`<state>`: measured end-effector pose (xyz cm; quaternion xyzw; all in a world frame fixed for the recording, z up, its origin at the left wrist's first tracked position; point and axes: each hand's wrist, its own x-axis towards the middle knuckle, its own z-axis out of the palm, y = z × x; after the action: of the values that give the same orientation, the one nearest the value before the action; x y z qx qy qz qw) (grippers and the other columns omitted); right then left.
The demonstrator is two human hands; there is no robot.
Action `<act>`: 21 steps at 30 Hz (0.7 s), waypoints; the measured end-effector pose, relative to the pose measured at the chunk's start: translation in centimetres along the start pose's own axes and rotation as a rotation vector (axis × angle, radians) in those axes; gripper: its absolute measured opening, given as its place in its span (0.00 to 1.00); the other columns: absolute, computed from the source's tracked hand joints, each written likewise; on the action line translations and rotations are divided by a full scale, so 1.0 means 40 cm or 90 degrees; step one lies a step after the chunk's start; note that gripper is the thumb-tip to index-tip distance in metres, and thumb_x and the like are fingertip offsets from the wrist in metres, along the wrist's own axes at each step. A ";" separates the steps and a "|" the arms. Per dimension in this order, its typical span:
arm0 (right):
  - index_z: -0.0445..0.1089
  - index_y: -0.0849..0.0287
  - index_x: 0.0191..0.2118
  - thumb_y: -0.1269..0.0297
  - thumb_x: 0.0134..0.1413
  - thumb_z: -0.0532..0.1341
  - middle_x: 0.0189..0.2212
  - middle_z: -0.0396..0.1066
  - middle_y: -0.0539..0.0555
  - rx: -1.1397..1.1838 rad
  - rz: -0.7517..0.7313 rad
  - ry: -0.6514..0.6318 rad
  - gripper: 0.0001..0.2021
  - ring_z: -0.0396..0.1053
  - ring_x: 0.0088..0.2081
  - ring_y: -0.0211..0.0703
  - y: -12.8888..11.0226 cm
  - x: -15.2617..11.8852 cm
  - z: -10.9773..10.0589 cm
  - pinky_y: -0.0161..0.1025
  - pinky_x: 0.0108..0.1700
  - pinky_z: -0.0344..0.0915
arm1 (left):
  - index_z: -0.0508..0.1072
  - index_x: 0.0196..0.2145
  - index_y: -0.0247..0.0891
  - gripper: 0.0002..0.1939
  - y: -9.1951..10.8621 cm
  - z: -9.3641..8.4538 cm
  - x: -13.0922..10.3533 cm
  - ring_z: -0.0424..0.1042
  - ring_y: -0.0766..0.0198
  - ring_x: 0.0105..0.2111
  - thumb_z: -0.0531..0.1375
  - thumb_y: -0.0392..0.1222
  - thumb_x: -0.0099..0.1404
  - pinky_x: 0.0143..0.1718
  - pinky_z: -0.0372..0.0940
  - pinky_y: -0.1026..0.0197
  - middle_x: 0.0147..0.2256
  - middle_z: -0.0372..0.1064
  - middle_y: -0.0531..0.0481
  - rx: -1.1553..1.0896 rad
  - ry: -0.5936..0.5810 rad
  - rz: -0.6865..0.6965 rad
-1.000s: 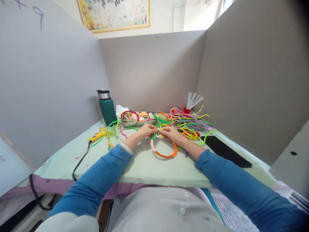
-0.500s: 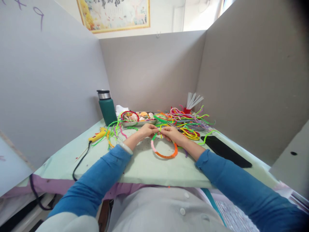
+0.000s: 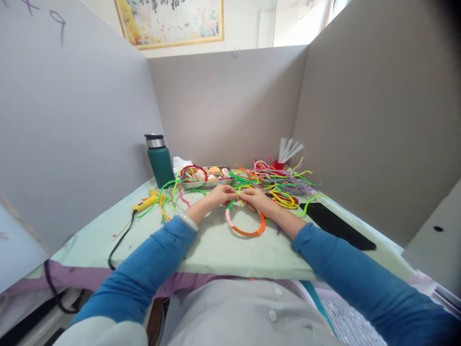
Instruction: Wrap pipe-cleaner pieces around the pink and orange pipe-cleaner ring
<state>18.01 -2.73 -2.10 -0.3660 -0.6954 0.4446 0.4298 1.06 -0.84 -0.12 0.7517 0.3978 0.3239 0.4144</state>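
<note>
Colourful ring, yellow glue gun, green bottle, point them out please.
Colourful ring (image 3: pixel 248 234), head view: its orange lower arc.
Yellow glue gun (image 3: pixel 145 203), head view: its yellow body.
Green bottle (image 3: pixel 160 166), head view: its green side.

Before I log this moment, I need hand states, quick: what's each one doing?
Left hand: closed, pinching the far side of the multicoloured ring.
Right hand: closed on the same ring, right beside the left.

A purple hand-drawn number 9 (image 3: pixel 62 30) is on the tall, flat grey left wall panel (image 3: pixel 93 110). Beside it is a purple x-like mark (image 3: pixel 30 6). Black brush letters (image 3: pixel 175 4) top the yellow-framed wall picture (image 3: pixel 180 26), cut off and too hard to read.
</note>
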 end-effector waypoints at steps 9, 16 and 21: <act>0.64 0.63 0.24 0.58 0.43 0.57 0.16 0.59 0.46 0.000 -0.005 -0.006 0.11 0.50 0.14 0.26 0.005 0.004 0.000 0.28 0.15 0.44 | 0.69 0.26 0.30 0.18 -0.003 0.000 0.004 0.55 0.76 0.16 0.60 0.51 0.48 0.17 0.52 0.70 0.21 0.64 0.51 0.002 0.024 -0.017; 0.64 0.63 0.24 0.58 0.44 0.56 0.16 0.60 0.46 -0.011 -0.005 -0.007 0.11 0.50 0.14 0.26 0.004 0.003 -0.001 0.29 0.15 0.44 | 0.70 0.24 0.30 0.19 0.005 0.001 0.002 0.55 0.75 0.16 0.61 0.53 0.46 0.17 0.51 0.70 0.16 0.60 0.54 0.004 0.045 -0.042; 0.62 0.62 0.23 0.60 0.44 0.56 0.15 0.58 0.46 -0.019 0.002 -0.002 0.10 0.50 0.14 0.27 -0.018 -0.007 0.004 0.29 0.15 0.46 | 0.69 0.23 0.30 0.19 -0.001 -0.001 0.004 0.55 0.75 0.16 0.61 0.53 0.46 0.17 0.51 0.69 0.16 0.59 0.55 0.005 0.037 -0.029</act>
<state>17.87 -3.27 -1.55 -0.3728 -0.7019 0.4357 0.4226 1.08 -0.69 -0.10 0.7343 0.4283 0.3345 0.4069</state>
